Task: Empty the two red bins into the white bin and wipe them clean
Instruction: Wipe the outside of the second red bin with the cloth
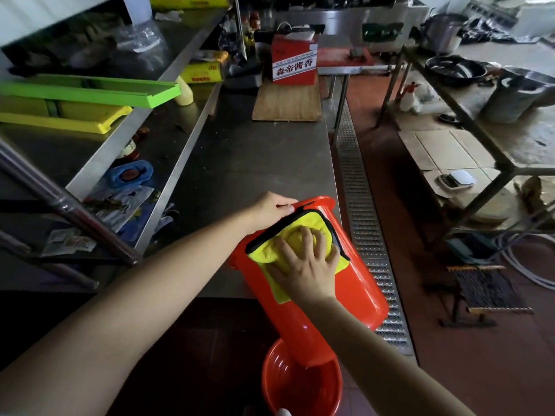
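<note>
Centre-bottom of frame: your left hand (271, 209) grips rim of tilted red bin (354, 283); right hand (303, 265), fingers spread, presses yellow cloth (271, 253) on its side (second red bin (297, 388) below).

Legible text: "森帝酱香", red characters on white band | carrier: red cardboard box (294, 60) | position: on wooden board, far end of steel counter (255, 151) | other print unreadable

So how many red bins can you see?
2. One bin lies tilted on the counter edge under the cloth; the other stands on the floor below. None look hidden.
</note>
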### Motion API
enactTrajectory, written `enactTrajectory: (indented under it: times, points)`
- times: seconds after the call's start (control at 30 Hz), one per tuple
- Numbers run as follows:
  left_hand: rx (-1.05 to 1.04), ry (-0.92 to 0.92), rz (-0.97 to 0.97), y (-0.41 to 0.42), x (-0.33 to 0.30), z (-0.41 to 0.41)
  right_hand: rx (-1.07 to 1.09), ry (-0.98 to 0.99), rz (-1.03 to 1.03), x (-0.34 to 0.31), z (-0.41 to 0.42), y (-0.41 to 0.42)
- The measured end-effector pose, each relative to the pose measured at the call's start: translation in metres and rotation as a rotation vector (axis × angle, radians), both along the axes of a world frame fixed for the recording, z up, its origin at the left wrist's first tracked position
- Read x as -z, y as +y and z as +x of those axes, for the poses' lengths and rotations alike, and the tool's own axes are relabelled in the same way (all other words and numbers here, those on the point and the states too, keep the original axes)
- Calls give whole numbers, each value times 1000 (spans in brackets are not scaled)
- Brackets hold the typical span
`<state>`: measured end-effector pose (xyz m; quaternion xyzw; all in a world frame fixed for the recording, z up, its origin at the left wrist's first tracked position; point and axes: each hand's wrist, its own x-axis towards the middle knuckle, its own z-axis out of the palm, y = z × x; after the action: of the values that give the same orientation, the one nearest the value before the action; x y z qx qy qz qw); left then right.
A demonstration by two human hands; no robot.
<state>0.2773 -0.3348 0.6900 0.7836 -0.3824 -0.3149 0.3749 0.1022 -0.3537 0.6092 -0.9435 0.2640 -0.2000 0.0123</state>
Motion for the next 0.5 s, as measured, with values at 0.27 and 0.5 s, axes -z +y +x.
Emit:
enactTrajectory:
  times: [0.27,0.5]
  points:
    - [-54,100,-8,35,6,5,16,-74,205,-4,0,-57]
    - [-123,180,-5,64,10,3,88,-69,708,-6,6,-100]
